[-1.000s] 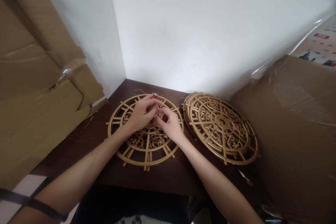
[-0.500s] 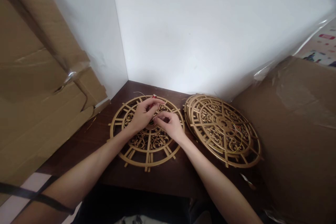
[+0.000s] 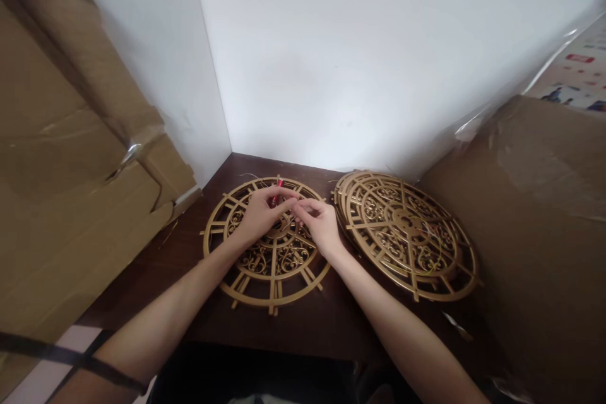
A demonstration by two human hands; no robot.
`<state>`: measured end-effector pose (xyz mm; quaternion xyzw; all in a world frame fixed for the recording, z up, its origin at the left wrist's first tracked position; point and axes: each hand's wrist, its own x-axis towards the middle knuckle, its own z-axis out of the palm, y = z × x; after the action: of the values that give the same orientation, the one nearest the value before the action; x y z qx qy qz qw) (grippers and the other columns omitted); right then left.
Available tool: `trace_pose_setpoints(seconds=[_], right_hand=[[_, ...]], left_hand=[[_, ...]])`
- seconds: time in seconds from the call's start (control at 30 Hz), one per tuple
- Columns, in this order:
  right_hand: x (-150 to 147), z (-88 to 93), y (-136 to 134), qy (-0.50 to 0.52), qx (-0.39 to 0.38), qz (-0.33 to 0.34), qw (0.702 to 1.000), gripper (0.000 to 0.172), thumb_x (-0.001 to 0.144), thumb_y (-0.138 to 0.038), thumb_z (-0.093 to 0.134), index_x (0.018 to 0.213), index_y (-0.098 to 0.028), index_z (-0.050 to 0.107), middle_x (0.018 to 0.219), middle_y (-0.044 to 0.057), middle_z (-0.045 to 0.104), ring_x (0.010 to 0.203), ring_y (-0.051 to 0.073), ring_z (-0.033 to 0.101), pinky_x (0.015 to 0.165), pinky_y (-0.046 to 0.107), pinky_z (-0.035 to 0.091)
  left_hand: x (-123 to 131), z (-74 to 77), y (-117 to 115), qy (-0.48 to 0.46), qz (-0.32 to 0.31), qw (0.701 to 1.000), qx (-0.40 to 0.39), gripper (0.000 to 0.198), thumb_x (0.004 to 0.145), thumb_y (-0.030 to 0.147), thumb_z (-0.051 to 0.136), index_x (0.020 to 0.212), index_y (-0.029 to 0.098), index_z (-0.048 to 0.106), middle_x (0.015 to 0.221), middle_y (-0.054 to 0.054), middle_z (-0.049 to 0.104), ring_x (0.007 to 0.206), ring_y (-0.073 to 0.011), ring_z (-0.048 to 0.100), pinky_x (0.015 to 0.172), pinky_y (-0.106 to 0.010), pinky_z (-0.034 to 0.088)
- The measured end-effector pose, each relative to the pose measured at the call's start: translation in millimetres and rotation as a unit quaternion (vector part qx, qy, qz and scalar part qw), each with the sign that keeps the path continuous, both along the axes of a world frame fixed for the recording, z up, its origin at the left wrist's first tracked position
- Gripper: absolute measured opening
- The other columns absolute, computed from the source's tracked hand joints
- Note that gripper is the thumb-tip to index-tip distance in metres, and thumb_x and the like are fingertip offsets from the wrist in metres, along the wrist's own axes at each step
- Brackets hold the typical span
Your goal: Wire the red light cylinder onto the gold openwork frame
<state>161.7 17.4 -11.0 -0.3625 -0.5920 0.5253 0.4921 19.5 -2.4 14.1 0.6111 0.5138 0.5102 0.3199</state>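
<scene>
Left hand point(image 3: 261, 211) and right hand point(image 3: 323, 226) meet at the fingertips, thumbs and forefingers drawn together; what, if anything, they pinch cannot be told. A red object point(image 3: 279, 185) shows just beside the left hand. Beneath both, a gold openwork disc point(image 3: 273, 255) lies on the dark table point(image 3: 303, 334); steady wrists and light finger pressure would suit such close work. Stacked gold discs point(image 3: 401, 222) lie near on the right; cardboard point(image 3: 534, 221) beyond them probably limits elbow room.
</scene>
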Motion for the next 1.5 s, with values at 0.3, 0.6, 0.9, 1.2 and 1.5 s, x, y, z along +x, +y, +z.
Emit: trace_pose_setpoints(seconds=[0.3,0.6,0.9,1.2,1.5], right_hand=[[-0.3,-1.3,1.4,0.004,-0.007,-0.001,1.000,0.020,0.072,-0.035,0.068,0.075,-0.016,0.069,0.055,-0.001,0.061,0.050,0.011,0.053,0.052,0.023,0.046],[0.8,-3.5,3.1,0.010,-0.013,0.010,1.000,0.024,0.073,-0.040,0.067,0.078,-0.016,0.068,0.060,0.000,0.063,0.054,0.012,0.056,0.056,0.024,0.047],[-0.7,0.5,0.6,0.031,-0.016,0.013,0.999,0.025,0.071,-0.040,0.068,0.078,-0.016,0.065,0.063,0.000,0.064,0.053,0.011,0.057,0.054,0.023,0.049],[-1.4,0.7,0.3,0.034,-0.018,0.020,0.999,0.026,0.072,-0.041,0.067,0.077,-0.016,0.063,0.067,0.001,0.066,0.055,0.012,0.060,0.054,0.024,0.050],[-2.2,1.2,-1.3,0.045,-0.030,0.036,0.998,0.025,0.073,-0.039,0.066,0.080,-0.015,0.062,0.066,0.001,0.065,0.053,0.012,0.061,0.047,0.020,0.044]], left_hand=[[2.0,1.5,-0.5,-0.040,0.016,0.998,-0.043,0.031,0.071,0.038,0.065,0.087,0.013,0.071,0.059,0.000,0.060,0.046,-0.0068,0.039,0.046,-0.022,0.032],[1.0,-2.0,0.4,-0.030,0.010,0.999,-0.029,0.030,0.071,0.038,0.065,0.088,0.014,0.071,0.052,0.003,0.052,0.045,-0.0062,0.036,0.043,-0.020,0.029],[-0.6,-4.8,2.0,-0.040,0.001,0.998,-0.039,0.030,0.073,0.038,0.064,0.090,0.014,0.070,0.053,0.003,0.052,0.044,-0.0061,0.035,0.044,-0.021,0.029],[0.1,-0.1,0.1,-0.032,0.004,0.999,-0.041,0.030,0.071,0.037,0.064,0.088,0.013,0.070,0.057,0.001,0.057,0.046,-0.0066,0.039,0.046,-0.021,0.033],[3.3,0.3,-1.6,-0.053,0.006,0.998,-0.041,0.028,0.072,0.037,0.065,0.086,0.013,0.070,0.054,0.002,0.054,0.044,-0.0062,0.038,0.044,-0.021,0.031]])
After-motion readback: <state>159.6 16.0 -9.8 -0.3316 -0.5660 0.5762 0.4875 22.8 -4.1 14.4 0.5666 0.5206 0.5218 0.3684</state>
